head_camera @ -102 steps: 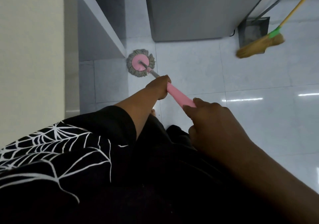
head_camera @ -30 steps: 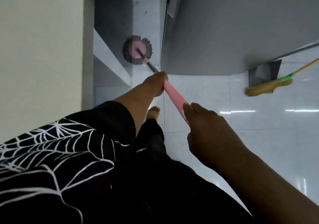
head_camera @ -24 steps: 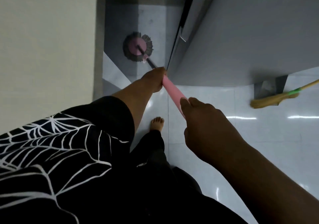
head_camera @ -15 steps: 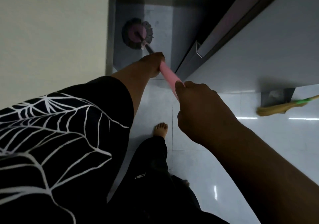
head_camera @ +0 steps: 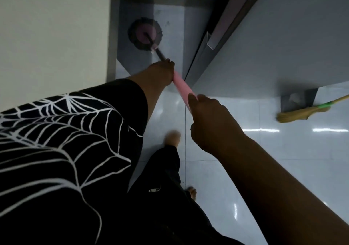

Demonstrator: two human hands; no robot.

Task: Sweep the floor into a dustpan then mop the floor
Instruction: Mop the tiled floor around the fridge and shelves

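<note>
Left grip (head_camera: 160, 73) and right grip (head_camera: 209, 120) both clenched round the mop handle (head_camera: 181, 86)

Left one's further down the pole, right one's on the pink end, mid-frame. Mop head (head_camera: 145, 34) sits on the floor (head_camera: 264, 169) at upper centre, in the dark gap between the wall (head_camera: 52, 37) and a grey cabinet (head_camera: 283, 37). Broom (head_camera: 302, 113) and dustpan (head_camera: 296, 100) are at the right edge, just beside each other.

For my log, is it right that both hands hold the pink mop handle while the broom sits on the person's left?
No: in the head view the broom sits on the person's right; the left hand and right hand do hold the mop handle.
</note>
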